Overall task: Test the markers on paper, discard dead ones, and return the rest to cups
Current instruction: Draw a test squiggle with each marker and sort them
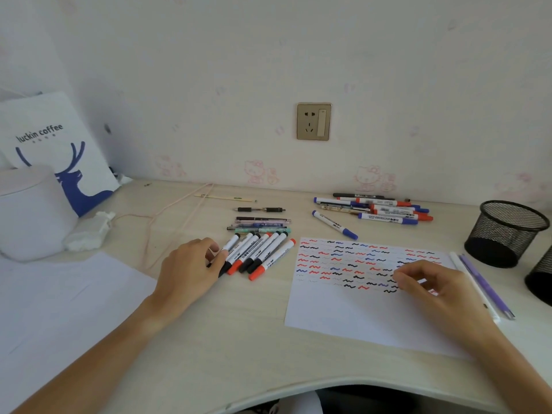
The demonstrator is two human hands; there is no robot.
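A row of several white markers [259, 254] with black and red caps lies at the desk's middle. My left hand [191, 271] reaches its left end, and thumb and fingers pinch the leftmost black-capped marker [232, 244]. The test paper [358, 319], covered in red, black and blue squiggles, lies to the right. My right hand [434, 289] rests on it with loosely curled fingers, and nothing shows in its grasp. Two black mesh cups [504, 231] [541, 280] stand at the far right. A pile of blue and red markers [388, 210] lies behind the paper, with one blue marker [334, 225] apart from it.
Several thin pens [260, 225] lie behind the marker row. A purple pen and a white pen [485, 286] lie along the paper's right edge. At the left are a white container [30, 210], a coffee bag [59, 144], a crumpled tissue [89, 231], another sheet [59, 294] and a cable [167, 216].
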